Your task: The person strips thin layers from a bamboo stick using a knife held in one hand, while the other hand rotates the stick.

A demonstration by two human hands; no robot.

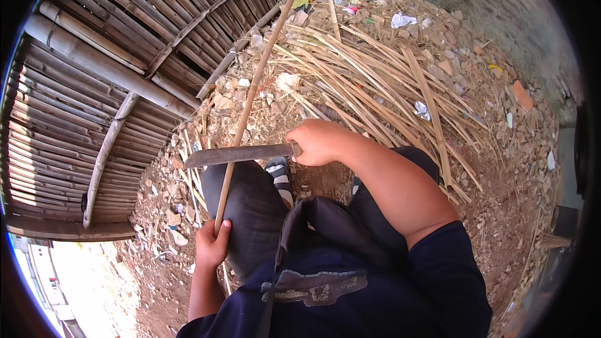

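My left hand (pixel 213 243) is closed round the lower end of a long bamboo strip (pixel 255 83), beside my left knee. The strip slants up and away from me, its far end near the bamboo wall. My right hand (pixel 316 142) grips the short handle of a machete (pixel 244 154), in front of my lap. Its broad, dark blade points left and lies across the strip, just over my left knee. Whether the edge bites into the strip, I cannot tell.
A loose pile of split bamboo strips (pixel 369 87) lies on the ground ahead and to the right. A bamboo-slat wall (pixel 113 87) stands at the left, a brick wall (pixel 501 19) at the far right. Stones, brick pieces and litter such as crumpled foil (pixel 422 110) cover the ground.
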